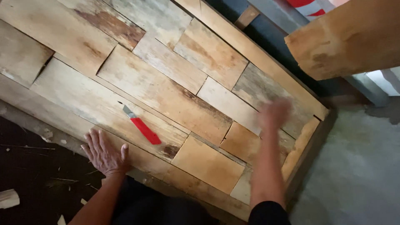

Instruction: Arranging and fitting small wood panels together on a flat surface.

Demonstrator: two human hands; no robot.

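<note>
While the left hand [104, 154] presses flat and open at lower left, the blurred right hand [274, 113], grip unclear, hovers over thin, stiff, light-looking wood sheets [166, 96], best lifted by an edge.

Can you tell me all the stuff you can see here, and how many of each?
wooden panel: one, pale tan, made of many flat pieces laid side by side, fills the middle
utility knife: one, red handle with grey blade, lying on the panel near the left hand
loose board: one, tan, upper right, above the panel's corner
concrete floor: grey, at right
wood scraps: a few, pale, on the dark ground at lower left
left hand: flat, fingers spread, on the panel's near edge
right hand: blurred, over the panel's right part, empty as far as can be seen
</note>
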